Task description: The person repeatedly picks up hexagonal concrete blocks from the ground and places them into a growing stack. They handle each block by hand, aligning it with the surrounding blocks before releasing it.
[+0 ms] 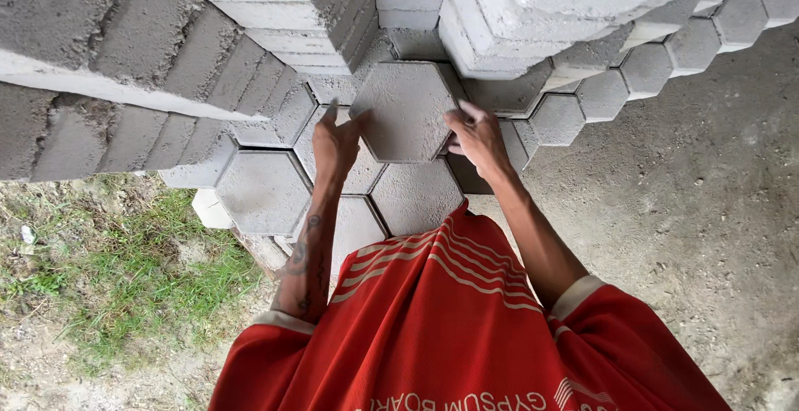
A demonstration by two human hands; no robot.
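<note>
A grey hexagonal concrete paver (405, 110) is held between both hands above a layer of similar pavers. My left hand (335, 141) presses its left edge with fingers pointing up. On the paver's right edge sits my right hand (475, 135), fingers curled around the side. Under and around it lie more hexagonal pavers (416, 197) packed edge to edge in a stack. My red striped shirt (441, 328) fills the lower middle of the view.
Taller stacks of grey pavers (533, 12) rise behind and to the left (125, 70). Grass and dirt (108, 278) lie at the lower left. Bare grey ground (707, 211) spreads to the right.
</note>
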